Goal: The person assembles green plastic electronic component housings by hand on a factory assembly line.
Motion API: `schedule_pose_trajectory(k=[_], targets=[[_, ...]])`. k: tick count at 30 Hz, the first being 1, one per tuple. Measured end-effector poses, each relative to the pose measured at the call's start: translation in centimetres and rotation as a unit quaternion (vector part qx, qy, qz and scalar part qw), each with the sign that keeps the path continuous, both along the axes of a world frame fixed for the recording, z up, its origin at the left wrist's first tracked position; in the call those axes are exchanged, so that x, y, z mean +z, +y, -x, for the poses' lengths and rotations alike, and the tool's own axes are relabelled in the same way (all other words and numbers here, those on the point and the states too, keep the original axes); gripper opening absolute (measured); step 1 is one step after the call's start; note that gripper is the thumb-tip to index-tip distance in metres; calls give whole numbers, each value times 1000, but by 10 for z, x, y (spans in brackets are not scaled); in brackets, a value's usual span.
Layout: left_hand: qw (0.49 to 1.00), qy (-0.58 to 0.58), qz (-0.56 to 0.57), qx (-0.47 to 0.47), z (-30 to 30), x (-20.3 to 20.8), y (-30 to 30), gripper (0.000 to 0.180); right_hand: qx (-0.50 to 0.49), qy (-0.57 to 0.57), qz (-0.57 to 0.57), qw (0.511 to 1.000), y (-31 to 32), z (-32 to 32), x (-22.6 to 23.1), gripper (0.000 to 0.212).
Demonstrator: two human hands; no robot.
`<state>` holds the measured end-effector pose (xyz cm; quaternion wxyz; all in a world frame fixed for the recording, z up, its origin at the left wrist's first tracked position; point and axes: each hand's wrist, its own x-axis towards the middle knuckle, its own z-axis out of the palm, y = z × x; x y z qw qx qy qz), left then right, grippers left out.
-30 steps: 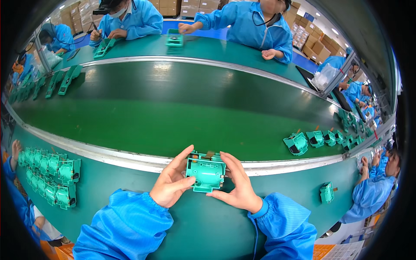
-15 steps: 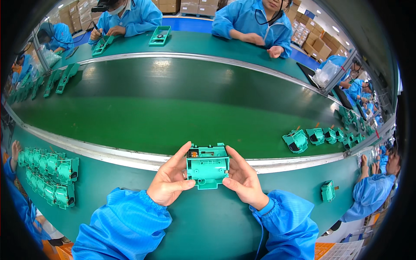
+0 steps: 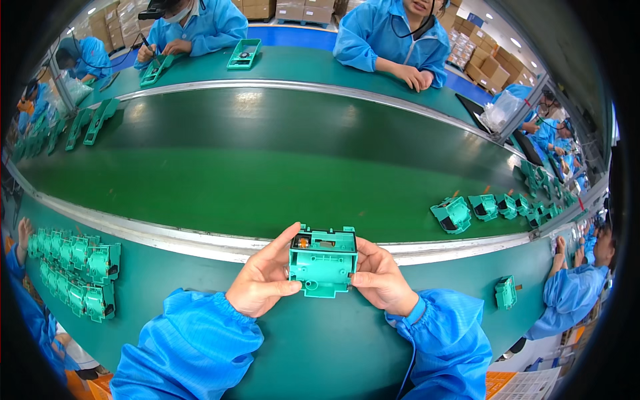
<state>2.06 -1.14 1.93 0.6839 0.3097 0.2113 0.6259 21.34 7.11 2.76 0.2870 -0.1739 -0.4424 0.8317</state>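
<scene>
Between my two hands, above the near edge of the belt, is a green plastic housing (image 3: 323, 265). It has a half-round hollow, a tab at the bottom and a dark slot with a copper-coloured part at its upper left. My left hand (image 3: 263, 277) grips its left side, thumb at the lower corner and index finger along the upper edge. My right hand (image 3: 383, 277) holds the right side, with the thumb on the front edge and the other fingers partly hidden behind. Both hands are closed on the housing.
Rows of similar green housings (image 3: 73, 267) stand on the bench at left, and a single housing (image 3: 505, 292) lies at right. More housings (image 3: 452, 215) sit on the green belt (image 3: 253, 180). A metal rail (image 3: 200, 248) borders it. Co-workers in blue sit opposite and at both sides.
The housing has tilted and shifted slightly down and right in my hands. My right fingers have curled in more behind it. The co-worker opposite has brought both hands together.
</scene>
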Motion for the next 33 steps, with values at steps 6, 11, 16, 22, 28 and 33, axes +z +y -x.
schedule_pose_trajectory(k=[6, 11, 16, 22, 28, 33], targets=[[998, -35, 20, -44, 1, 3, -2, 75, 15, 28, 30, 999, -6, -2, 1, 37], [999, -21, 21, -34, 0, 4, -2, 75, -14, 21, 49, 998, -10, 0, 6, 27], [1000, 20, -7, -18, -2, 2, -3, 73, -28, 15, 37, 999, -14, 0, 4, 26], [996, 74, -51, 2, -4, -2, -4, 71, -25, 7, 29, 999, -17, 1, 8, 33], [988, 119, -94, 33, -4, -7, -2, 74, -22, 61, 54, 996, -9, -2, -11, 34], [985, 148, -76, 38, 0, -6, -2, 74, -25, 56, 50, 997, -9, 1, -9, 34]])
